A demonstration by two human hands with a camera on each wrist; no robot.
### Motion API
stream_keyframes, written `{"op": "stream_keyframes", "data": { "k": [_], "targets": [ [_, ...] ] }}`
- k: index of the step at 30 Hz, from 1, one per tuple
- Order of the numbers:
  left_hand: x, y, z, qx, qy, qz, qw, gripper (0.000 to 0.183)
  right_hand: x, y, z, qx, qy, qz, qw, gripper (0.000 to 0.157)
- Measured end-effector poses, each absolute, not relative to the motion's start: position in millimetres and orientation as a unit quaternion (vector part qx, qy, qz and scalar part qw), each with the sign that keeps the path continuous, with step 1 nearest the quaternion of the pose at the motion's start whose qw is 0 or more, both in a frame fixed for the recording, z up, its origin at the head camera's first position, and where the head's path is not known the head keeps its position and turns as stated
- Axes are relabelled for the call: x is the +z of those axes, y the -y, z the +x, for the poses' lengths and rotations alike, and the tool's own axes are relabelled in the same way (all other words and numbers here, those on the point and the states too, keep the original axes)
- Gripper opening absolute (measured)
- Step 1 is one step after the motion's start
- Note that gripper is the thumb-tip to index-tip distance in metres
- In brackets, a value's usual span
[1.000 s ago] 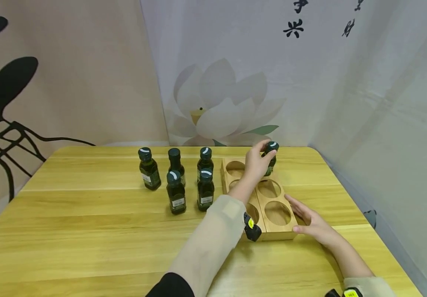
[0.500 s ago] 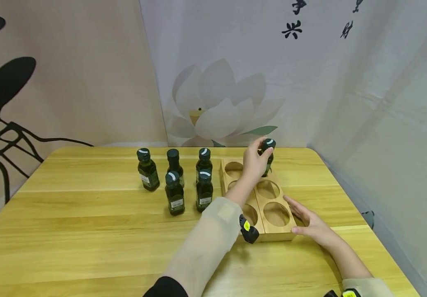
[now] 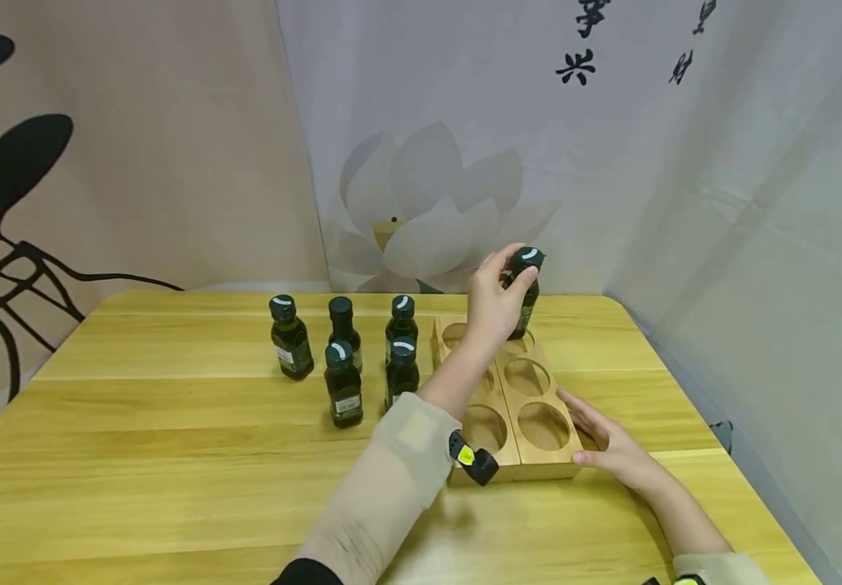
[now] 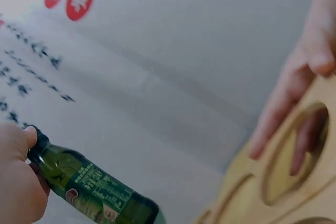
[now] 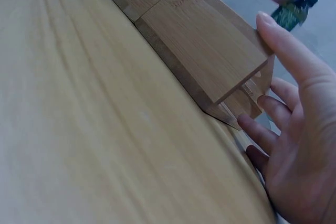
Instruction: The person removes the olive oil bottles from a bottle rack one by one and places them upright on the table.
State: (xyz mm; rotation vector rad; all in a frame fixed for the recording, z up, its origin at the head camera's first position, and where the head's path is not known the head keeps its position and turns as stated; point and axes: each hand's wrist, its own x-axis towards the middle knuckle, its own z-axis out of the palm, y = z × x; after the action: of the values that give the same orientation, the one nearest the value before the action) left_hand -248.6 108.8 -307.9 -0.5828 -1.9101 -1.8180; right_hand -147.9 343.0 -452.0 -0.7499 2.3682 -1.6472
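My left hand [image 3: 492,305] pinches a small dark green glass bottle [image 3: 527,305] by its capped neck. The bottle is nearly upright above the back right of a light wooden rack [image 3: 549,471], overlapping a round hole there in the head view. A printed green label shows on the held bottle [image 4: 100,190] in the left wrist view. At the rack's front right corner, my right hand [image 3: 617,451] lies with the thumb at the front and the spread fingers along the side. The right wrist view shows this hand [image 5: 302,145] against the rack's end [image 5: 205,45].
Several similar bottles stand left of the rack, among them a front one [image 3: 344,386], a leftmost one [image 3: 292,345] and one beside my left forearm [image 3: 402,370]. A printed cloth [image 3: 436,211] hangs behind the wooden table [image 3: 172,455].
My left hand has lifted the bottle upward and slightly left over the rack's far end. My right hand has stayed at the rack's corner.
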Motion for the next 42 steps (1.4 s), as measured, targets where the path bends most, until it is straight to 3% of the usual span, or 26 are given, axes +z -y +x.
{"op": "stream_keyframes", "data": {
  "k": [6,18,26,42],
  "targets": [
    [-286,-94,-234,-0.650,0.682,-0.227,0.248,0.034,-452,-344,-148,-0.552,-0.793,-0.246,0.081,0.079],
    [-247,-48,-205,-0.660,0.658,-0.260,0.250,0.034,-452,-342,-147,-0.550,-0.796,-0.240,0.084,0.079],
    [-228,-10,-194,-0.659,0.641,-0.268,0.289,0.033,-451,-342,-146,-0.552,-0.794,-0.241,0.085,0.079],
    [-229,66,-174,-0.648,0.653,-0.233,0.316,0.031,-449,-341,-144,-0.554,-0.795,-0.230,0.090,0.079]
  ]
}}
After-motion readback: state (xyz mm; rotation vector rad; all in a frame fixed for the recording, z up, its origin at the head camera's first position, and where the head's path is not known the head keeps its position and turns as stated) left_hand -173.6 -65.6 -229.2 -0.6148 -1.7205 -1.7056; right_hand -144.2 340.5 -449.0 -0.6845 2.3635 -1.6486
